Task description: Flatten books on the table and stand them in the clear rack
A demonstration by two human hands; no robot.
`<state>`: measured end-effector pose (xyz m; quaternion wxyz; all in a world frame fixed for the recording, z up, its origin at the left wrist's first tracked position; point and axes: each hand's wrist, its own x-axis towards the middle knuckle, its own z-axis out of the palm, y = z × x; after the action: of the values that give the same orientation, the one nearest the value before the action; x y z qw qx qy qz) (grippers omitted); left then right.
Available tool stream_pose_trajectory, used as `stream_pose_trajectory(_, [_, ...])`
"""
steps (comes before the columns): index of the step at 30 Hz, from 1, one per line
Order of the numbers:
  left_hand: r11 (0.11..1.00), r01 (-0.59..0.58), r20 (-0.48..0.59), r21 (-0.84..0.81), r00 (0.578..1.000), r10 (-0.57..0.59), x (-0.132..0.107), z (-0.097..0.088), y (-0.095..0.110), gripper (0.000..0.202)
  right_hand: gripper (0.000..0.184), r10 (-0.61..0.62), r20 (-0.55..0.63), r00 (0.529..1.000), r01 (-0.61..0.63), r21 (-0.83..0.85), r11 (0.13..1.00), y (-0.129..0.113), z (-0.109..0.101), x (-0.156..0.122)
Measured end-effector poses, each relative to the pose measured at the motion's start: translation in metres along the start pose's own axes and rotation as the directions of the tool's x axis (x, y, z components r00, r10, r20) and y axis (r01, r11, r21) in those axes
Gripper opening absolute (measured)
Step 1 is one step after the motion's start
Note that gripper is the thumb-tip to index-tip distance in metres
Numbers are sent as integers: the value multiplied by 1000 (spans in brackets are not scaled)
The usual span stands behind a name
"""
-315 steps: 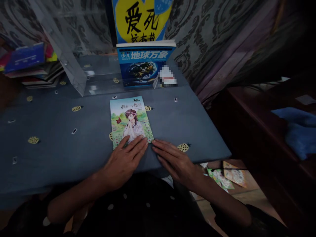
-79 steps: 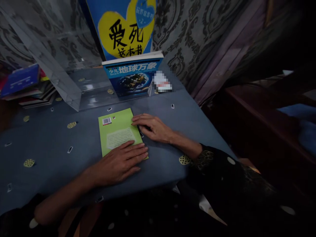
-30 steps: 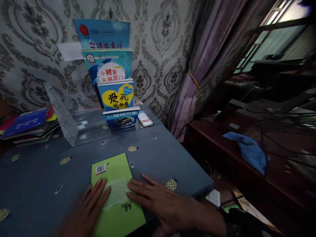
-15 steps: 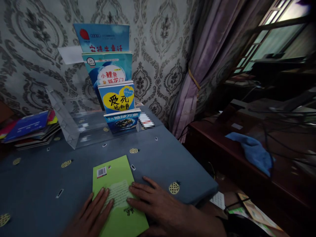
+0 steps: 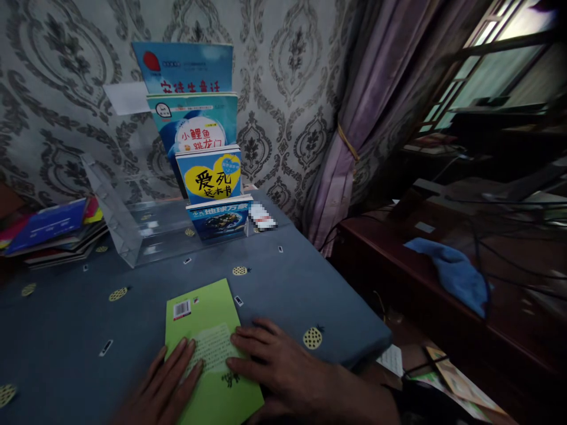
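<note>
A thin book (image 5: 201,319) lies face down on the blue tablecloth (image 5: 283,289), its green back cover and barcode up. My left hand (image 5: 166,383) rests flat on the book's near left part, fingers stretched out. My right hand (image 5: 279,366) lies flat on its near right edge, fingers spread, partly on the cloth. Behind, a clear acrylic stand (image 5: 128,230) holds several books in tiers against the wall; the lowest is a blue book with an earth picture (image 5: 219,218), and above it stands one with a yellow heart (image 5: 209,174).
A pile of books (image 5: 48,230) lies at the back left of the table. A purple curtain (image 5: 349,130) hangs to the right. A dark wooden bench with a blue cloth (image 5: 452,274) stands right of the table. Papers (image 5: 452,383) lie on the floor.
The book was turned from its picture cover to its green back. The view has since lifted to show the whole stand. In the last half second both hands hardly moved.
</note>
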<state>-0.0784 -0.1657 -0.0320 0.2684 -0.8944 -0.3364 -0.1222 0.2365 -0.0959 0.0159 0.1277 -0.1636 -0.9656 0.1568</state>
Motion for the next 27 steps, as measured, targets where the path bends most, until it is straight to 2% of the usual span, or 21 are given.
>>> stream_pose_trajectory(7, [998, 5, 11, -57, 1000, -4, -5, 4, -3, 58, 55, -48, -58, 997, 49, 2, 999, 13, 15, 5])
stream_pose_trajectory(9, [992, 25, 23, -122, 999, -22, -9, 5, -7, 58, 54, -62, -76, 995, 66, 54, 996, 15, 13, 8])
stream_pose_trajectory(11, [970, 78, 79, -230, 995, -62, -11, 5, -13, 60, 52, -74, -99, 992, 87, 141, 986, 18, 10, 13])
stream_pose_trajectory(14, [879, 214, 191, -425, 971, -144, -7, -2, -27, 59, 48, -61, -157, 986, 106, 295, 950, 22, 0, 22])
stream_pose_trajectory(17, [700, 367, 210, -612, 929, -304, 9, -15, -42, 55, 50, -32, -241, 970, 134, 421, 897, 26, -14, 33])
stream_pose_trajectory(20, [443, 453, 239, -774, 856, -459, 30, -23, -56, 74, 60, 12, -337, 941, 154, 461, 874, 31, -25, 42])
stream_pose_trajectory(22, [248, 489, 289, -836, 778, -558, 45, -19, -64, 82, 60, 61, -398, 915, 133, 441, 888, 36, -28, 48])
stream_pose_trajectory(24, [67, 500, 343, -864, 679, -649, 63, -9, -73, 84, 52, 144, -451, 881, 72, 429, 900, 42, -26, 56])
stream_pose_trajectory(25, [15, 462, 322, -887, 640, -697, 72, -3, -77, 85, 48, 196, -474, 858, 34, 433, 901, 45, -24, 61])
stream_pose_trajectory(27, [-96, 387, 290, -917, 482, -826, 91, 9, -85, 69, 42, 281, -516, 809, -25, 448, 894, 50, -20, 72])
